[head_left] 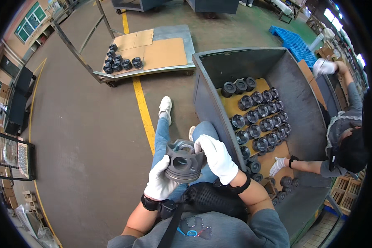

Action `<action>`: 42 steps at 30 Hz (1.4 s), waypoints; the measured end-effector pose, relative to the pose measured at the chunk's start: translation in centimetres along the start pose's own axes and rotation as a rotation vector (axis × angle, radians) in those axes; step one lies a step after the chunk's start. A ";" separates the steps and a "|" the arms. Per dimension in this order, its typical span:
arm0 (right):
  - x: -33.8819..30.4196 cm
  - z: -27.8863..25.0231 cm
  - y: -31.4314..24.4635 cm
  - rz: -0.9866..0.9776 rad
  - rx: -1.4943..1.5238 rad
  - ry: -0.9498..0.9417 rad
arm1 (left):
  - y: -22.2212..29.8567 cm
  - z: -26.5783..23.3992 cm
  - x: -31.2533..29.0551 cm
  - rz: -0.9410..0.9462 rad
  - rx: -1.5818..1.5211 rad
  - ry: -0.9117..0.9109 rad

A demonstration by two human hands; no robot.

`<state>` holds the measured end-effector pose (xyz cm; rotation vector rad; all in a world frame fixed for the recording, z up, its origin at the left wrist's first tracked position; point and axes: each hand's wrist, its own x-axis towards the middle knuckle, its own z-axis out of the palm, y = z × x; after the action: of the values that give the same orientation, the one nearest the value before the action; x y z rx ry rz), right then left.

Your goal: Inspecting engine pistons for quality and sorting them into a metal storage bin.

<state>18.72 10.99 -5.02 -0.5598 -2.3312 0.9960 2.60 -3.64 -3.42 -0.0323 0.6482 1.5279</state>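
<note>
A dark grey engine piston (183,164) is held up in front of my body, its ringed crown facing down and its open skirt up. My left hand (159,180), in a white glove, grips its left side. The gloved right hand (217,158) closes on the upper right edge of the same piston; some of its fingers are hidden behind the metal. To the right, a deep grey metal bin (214,99) holds rows of similar pistons (262,110) on cardboard sheets.
A flat cart (171,32) with a rail handle carries cardboard and several pistons (116,65). Across the bin, a co-worker (345,140) reaches a gloved hand (279,165) inside. A blue pallet (295,44) lies beyond the bin. A yellow line (141,103) crosses the floor.
</note>
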 end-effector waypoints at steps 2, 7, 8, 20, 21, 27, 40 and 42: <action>0.0 -0.5 -1.1 -0.118 -0.154 0.084 | 0.3 -0.1 0.3 -0.065 -0.078 -0.045; -0.3 -0.9 -1.6 -0.268 -0.387 0.154 | 0.3 -0.3 0.9 -0.277 -0.449 -0.138; -0.3 -0.7 -1.5 -0.281 -0.396 0.165 | 0.2 -0.8 1.0 -0.267 -0.377 -0.139; -0.1 -0.8 -4.8 0.097 0.491 0.196 | 0.3 1.2 1.3 -0.129 -0.503 -0.277; -0.2 -0.8 -4.8 0.141 0.534 0.139 | 0.2 0.7 1.5 -0.150 -0.452 -0.231; 1.3 -3.7 -6.8 0.196 0.502 -0.206 | -0.6 -1.8 1.7 -0.202 -0.515 -0.205; 0.8 -3.0 -4.7 0.376 0.738 0.245 | 0.2 -0.4 0.8 0.109 0.016 -0.038; 0.6 -3.2 -5.1 0.308 0.717 0.207 | 0.3 -0.4 0.6 0.149 0.050 -0.004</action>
<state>19.45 9.74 0.80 -0.6831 -1.5735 1.7109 2.12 -3.24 -3.90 0.0576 0.6980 1.6545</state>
